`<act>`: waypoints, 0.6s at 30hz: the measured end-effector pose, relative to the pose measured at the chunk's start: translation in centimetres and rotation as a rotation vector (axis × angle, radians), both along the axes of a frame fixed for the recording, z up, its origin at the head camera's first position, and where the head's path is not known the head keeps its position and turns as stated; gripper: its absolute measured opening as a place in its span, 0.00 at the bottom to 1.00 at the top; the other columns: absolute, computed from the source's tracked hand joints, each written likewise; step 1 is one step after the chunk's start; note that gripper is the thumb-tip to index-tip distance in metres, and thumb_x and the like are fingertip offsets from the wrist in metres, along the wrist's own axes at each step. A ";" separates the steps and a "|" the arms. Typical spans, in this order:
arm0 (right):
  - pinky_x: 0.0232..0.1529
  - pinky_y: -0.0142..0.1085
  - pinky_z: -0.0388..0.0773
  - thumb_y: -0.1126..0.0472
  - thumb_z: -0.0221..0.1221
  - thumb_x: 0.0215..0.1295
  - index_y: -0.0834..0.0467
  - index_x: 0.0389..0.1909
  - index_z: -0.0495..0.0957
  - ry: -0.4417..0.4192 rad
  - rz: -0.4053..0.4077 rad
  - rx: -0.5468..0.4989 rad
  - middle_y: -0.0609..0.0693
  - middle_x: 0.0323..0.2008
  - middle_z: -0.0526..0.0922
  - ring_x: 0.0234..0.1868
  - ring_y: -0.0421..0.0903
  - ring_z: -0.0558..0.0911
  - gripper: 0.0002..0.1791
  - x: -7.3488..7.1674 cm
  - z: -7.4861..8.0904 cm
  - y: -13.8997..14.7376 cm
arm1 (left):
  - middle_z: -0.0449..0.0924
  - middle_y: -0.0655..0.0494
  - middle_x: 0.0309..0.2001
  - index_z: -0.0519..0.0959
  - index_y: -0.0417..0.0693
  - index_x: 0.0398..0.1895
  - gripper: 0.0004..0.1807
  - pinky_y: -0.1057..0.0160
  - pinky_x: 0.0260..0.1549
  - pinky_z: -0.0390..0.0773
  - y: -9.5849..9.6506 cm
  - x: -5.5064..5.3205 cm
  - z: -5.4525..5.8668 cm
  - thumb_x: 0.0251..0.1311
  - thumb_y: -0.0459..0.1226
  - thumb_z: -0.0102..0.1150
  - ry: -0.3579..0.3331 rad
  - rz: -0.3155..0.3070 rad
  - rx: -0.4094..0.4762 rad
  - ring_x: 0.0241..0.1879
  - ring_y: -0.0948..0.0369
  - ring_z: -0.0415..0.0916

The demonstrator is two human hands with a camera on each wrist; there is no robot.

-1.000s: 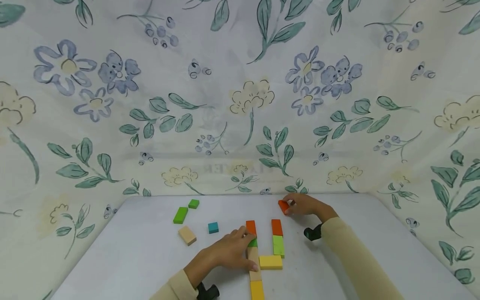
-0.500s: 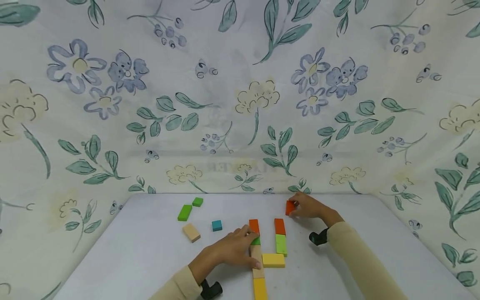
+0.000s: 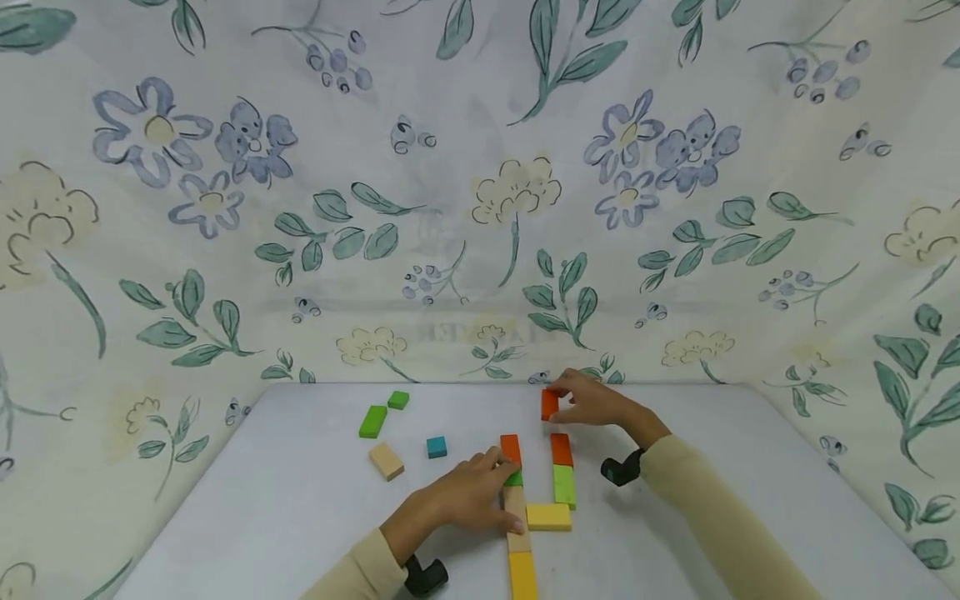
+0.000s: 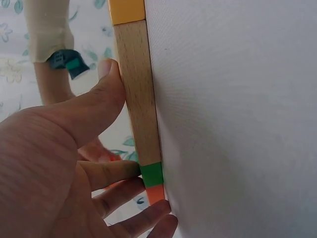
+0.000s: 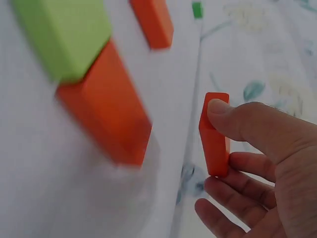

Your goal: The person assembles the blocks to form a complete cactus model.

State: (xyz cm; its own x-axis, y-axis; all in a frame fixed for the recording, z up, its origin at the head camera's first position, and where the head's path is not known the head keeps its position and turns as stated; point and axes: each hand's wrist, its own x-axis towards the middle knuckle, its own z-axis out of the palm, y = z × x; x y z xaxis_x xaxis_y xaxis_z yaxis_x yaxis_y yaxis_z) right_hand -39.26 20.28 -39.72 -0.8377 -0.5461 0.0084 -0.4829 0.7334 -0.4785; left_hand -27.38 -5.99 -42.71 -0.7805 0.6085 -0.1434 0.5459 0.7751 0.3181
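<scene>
My right hand (image 3: 596,402) pinches an orange-red block (image 5: 214,134) between thumb and fingers, past the far end of the laid blocks. My left hand (image 3: 467,497) rests on a line of blocks. Its thumb (image 4: 106,91) lies along a plain wooden block (image 4: 138,94), while the fingers touch a green block (image 4: 152,174) and an orange-red block (image 4: 155,194) at the line's far end. A yellow block (image 3: 522,575) forms the near end. Beside the line lie a yellow crosswise block (image 3: 549,517), a light green block (image 3: 564,487) and another orange-red block (image 3: 561,449).
On the white table (image 3: 292,500), to the left, lie a blue block (image 3: 437,447), a plain wooden block (image 3: 386,461), a green block (image 3: 372,422) and a smaller green block (image 3: 398,400). A flowered cloth (image 3: 420,250) hangs behind the table.
My right hand has carried the orange-red block left along the back, first turning it more upright. My left hand stays on the line of blocks. The head view has shifted slightly.
</scene>
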 end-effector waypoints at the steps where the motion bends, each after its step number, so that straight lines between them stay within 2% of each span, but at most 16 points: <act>1: 0.56 0.46 0.81 0.49 0.69 0.61 0.61 0.62 0.77 0.005 0.027 0.002 0.53 0.51 0.76 0.54 0.53 0.78 0.31 0.1 0.2 -0.7 | 0.66 0.57 0.63 0.67 0.55 0.72 0.47 0.58 0.57 0.76 0.0 0.0 0.1 0.52 0.67 0.63 -0.005 0.002 0.003 0.54 0.63 0.68; 4: 0.55 0.43 0.82 0.48 0.69 0.61 0.60 0.62 0.77 0.030 0.080 0.025 0.52 0.52 0.76 0.54 0.51 0.78 0.32 0.3 0.4 -2.5 | 0.66 0.57 0.62 0.67 0.54 0.72 0.48 0.58 0.57 0.76 -0.1 -0.1 0.1 0.52 0.67 0.63 -0.008 -0.003 0.011 0.54 0.62 0.68; 9: 0.55 0.41 0.81 0.48 0.69 0.61 0.59 0.62 0.77 0.053 0.109 0.044 0.51 0.52 0.76 0.53 0.49 0.78 0.32 -0.2 0.1 -4.6 | 0.67 0.57 0.61 0.67 0.54 0.72 0.48 0.58 0.57 0.76 -0.1 -0.4 -0.1 0.51 0.67 0.64 -0.004 0.001 0.005 0.53 0.63 0.68; 18: 0.58 0.43 0.79 0.48 0.70 0.60 0.56 0.62 0.77 -0.024 0.084 0.064 0.48 0.52 0.75 0.56 0.49 0.77 0.31 -1.1 -0.8 -6.3 | 0.68 0.59 0.57 0.68 0.54 0.72 0.48 0.59 0.54 0.77 0.0 -0.5 -0.3 0.50 0.66 0.67 -0.021 0.013 0.025 0.49 0.64 0.67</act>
State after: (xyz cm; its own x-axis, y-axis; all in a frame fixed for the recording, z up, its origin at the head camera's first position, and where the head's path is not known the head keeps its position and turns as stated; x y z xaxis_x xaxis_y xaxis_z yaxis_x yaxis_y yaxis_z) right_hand -40.34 13.96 -40.52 -0.7883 -0.6134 -0.0482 -0.5330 0.7200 -0.4444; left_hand -27.85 -5.96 -42.97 -0.7854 0.6018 -0.1451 0.5287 0.7740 0.3484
